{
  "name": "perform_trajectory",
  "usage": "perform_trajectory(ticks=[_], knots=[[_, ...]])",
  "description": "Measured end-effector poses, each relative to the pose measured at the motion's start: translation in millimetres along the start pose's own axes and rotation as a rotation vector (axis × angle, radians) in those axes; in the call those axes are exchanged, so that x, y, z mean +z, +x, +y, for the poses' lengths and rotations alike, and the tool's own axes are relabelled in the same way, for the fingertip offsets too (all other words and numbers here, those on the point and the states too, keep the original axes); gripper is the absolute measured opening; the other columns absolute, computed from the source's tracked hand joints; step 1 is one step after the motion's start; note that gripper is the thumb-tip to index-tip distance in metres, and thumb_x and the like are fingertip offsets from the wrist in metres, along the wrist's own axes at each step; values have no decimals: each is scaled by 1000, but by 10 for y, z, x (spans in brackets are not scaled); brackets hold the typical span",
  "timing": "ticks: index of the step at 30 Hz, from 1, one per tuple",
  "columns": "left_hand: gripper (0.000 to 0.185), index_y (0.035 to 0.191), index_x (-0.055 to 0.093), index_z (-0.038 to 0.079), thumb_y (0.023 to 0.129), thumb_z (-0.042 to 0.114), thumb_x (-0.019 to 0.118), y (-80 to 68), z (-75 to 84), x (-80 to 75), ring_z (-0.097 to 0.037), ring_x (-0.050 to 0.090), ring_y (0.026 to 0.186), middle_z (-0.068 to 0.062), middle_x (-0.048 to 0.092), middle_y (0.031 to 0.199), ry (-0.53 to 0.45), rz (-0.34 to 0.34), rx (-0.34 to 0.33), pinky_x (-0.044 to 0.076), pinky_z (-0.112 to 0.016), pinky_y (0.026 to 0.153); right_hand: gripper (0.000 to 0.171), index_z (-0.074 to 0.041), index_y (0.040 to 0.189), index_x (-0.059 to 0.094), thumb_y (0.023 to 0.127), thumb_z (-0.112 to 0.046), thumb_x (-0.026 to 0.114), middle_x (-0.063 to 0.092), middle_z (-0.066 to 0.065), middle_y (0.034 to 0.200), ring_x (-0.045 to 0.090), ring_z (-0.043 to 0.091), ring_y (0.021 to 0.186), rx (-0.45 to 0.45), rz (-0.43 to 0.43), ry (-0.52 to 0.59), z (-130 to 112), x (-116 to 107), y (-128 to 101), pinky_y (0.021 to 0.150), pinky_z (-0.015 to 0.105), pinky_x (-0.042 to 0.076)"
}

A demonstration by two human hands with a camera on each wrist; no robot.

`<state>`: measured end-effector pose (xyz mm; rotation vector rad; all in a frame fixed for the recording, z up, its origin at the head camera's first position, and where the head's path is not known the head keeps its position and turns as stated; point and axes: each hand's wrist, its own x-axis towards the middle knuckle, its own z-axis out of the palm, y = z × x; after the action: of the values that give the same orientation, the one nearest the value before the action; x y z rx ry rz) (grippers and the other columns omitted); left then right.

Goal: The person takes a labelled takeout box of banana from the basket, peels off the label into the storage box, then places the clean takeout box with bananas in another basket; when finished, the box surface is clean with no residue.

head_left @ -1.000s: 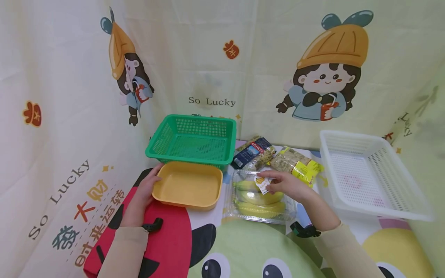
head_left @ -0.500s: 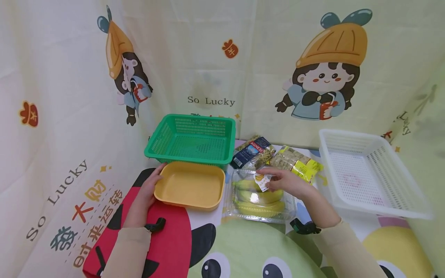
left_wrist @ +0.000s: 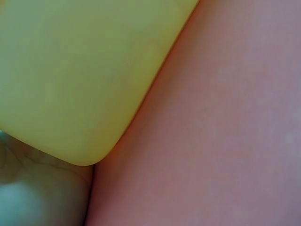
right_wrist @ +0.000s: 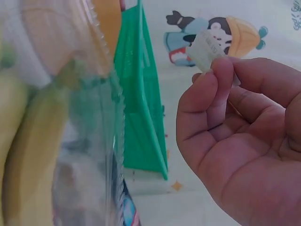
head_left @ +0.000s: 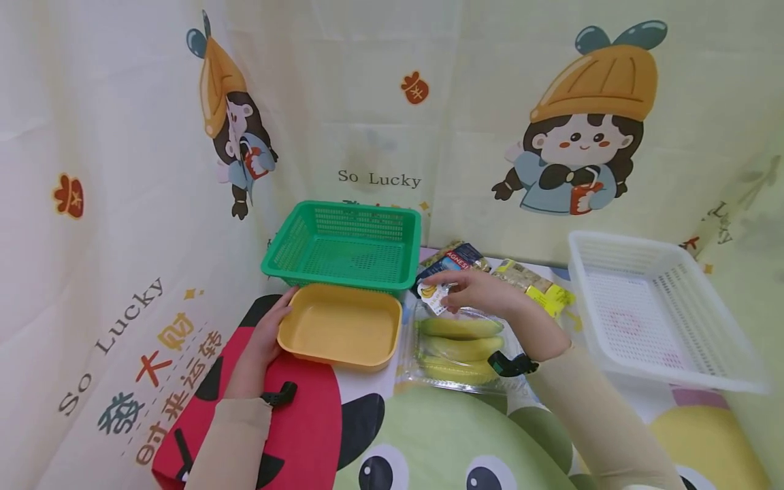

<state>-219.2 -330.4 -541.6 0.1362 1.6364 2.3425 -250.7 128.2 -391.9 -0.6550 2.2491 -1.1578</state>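
My right hand [head_left: 480, 294] pinches a small white label [head_left: 432, 298] with a banana picture on it. In the right wrist view, thumb and fingers grip the label's edge, and its pale side [right_wrist: 203, 52] shows. Just below this hand lies a clear plastic box [head_left: 450, 388] with several yellow bananas [head_left: 462, 349] inside. My left hand [head_left: 265, 335] rests along the left side of a yellow plastic tub [head_left: 343, 323], fingers lying straight against it near the back corner. The left wrist view shows mostly the tub's wall [left_wrist: 84, 84] and part of the palm.
A green basket [head_left: 351, 253] stands behind the tub. Two food packets lie behind the box, one dark blue packet [head_left: 462, 256] and one yellow packet [head_left: 544, 295]. A white basket [head_left: 667, 306] stands at the right. Patterned curtain closes off the back and left.
My right hand has lifted the label off the banana box and carried it up and left, in front of the dark blue packet. The tub has shifted slightly right beside my left hand.
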Motion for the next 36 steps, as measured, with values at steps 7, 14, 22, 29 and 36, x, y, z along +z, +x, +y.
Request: perform_trajectory(ticks=[7, 14, 22, 29, 36], knots=[[55, 161, 10, 24, 109, 24, 29, 43, -54, 9, -3, 44, 129, -4, 2, 167, 30, 26, 1, 47, -14, 99, 42, -40, 132, 61, 95, -20, 64, 65, 0, 122, 65, 26, 94, -14, -84, 14, -242, 152, 406, 81, 38, 56], [55, 160, 13, 25, 108, 21, 30, 97, -76, 26, -4, 42, 131, -2, 4, 167, 19, 40, -9, 47, -14, 100, 40, -38, 130, 64, 95, -19, 65, 68, 13, 102, 62, 25, 83, -15, -175, 31, -377, 400, 831, 78, 41, 54], [54, 160, 13, 26, 108, 19, 26, 88, -50, 54, -8, 40, 132, -3, 6, 167, 38, 55, -27, 47, -14, 99, 39, -31, 129, 67, 94, -14, 65, 58, 5, 87, 57, 15, 73, -47, -249, 55, -459, 727, 1227, 82, 45, 54], [53, 160, 12, 26, 109, 20, 24, 65, -25, 59, -8, 34, 136, -1, 4, 168, 62, 67, -19, 44, -12, 99, 37, -29, 128, 68, 94, -14, 65, 60, 4, 93, 59, 20, 72, -52, -276, -6, -486, 942, 1461, 74, 37, 55], [53, 160, 14, 26, 108, 18, 24, 46, -18, 18, -7, 37, 133, -2, 6, 167, 51, 79, -15, 45, -12, 99, 36, -27, 126, 69, 93, -13, 66, 61, 3, 98, 56, 16, 69, 6, -296, -9, -482, 1135, 1649, 67, 26, 51]])
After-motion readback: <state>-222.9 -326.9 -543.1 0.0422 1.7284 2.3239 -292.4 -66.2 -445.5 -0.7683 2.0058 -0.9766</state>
